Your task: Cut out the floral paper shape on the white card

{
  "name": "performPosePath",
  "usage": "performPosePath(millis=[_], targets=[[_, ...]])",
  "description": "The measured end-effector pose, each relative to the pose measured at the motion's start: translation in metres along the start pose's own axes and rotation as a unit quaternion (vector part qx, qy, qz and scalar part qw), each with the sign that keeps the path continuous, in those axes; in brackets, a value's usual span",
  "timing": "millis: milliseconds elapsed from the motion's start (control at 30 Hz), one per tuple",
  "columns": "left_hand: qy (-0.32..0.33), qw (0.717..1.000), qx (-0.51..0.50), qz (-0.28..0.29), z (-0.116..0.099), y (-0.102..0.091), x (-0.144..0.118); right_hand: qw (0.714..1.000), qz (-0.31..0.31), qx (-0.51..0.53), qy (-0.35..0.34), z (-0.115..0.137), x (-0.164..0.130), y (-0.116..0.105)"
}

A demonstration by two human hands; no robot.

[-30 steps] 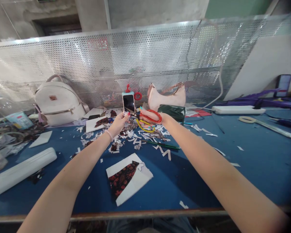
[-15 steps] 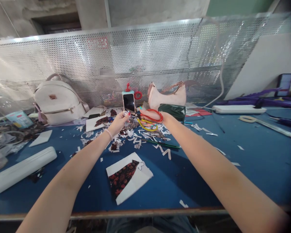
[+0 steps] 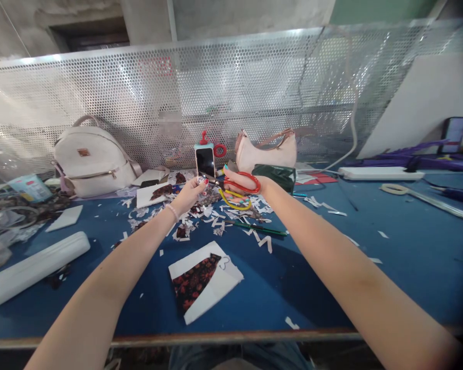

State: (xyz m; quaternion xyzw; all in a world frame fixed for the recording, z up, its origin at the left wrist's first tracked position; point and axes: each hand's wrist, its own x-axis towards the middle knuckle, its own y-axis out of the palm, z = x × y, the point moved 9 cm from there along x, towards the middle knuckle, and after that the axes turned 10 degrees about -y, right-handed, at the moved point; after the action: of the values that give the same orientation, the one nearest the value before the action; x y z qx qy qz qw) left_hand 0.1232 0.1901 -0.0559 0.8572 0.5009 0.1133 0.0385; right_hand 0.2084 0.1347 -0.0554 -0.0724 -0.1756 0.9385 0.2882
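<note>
Across mid-frame, over the blue table [image 3: 308,303], right hand [image 3: 244,180] grips scissors [image 3: 251,192], yellow loop [image 3: 237,208] slightly further right than a second ago; snipping is probably underway. Left hand [image 3: 189,195] pinches a small piece [image 3: 201,179] by the blades [image 3: 213,181], its outline unclear.

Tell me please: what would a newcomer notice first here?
Probably the red-and-yellow-handled scissors, in the right hand at the centre. Next, the dark floral piece on a white sheet, closer to the viewer, and the pale backpack at the back left.
</note>
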Motion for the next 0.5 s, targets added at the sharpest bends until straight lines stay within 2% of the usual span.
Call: performPosePath(millis=[333,500], targets=[[-0.014,1.0,-0.023,0.015,0.002,0.002,-0.001,0.999,-0.033,-0.012,-0.027,-0.001,0.005,-0.006],[-0.021,0.999,-0.023,0.027,0.005,0.002,0.0,0.999,-0.008,-0.015,-0.031,-0.01,0.01,-0.006]])
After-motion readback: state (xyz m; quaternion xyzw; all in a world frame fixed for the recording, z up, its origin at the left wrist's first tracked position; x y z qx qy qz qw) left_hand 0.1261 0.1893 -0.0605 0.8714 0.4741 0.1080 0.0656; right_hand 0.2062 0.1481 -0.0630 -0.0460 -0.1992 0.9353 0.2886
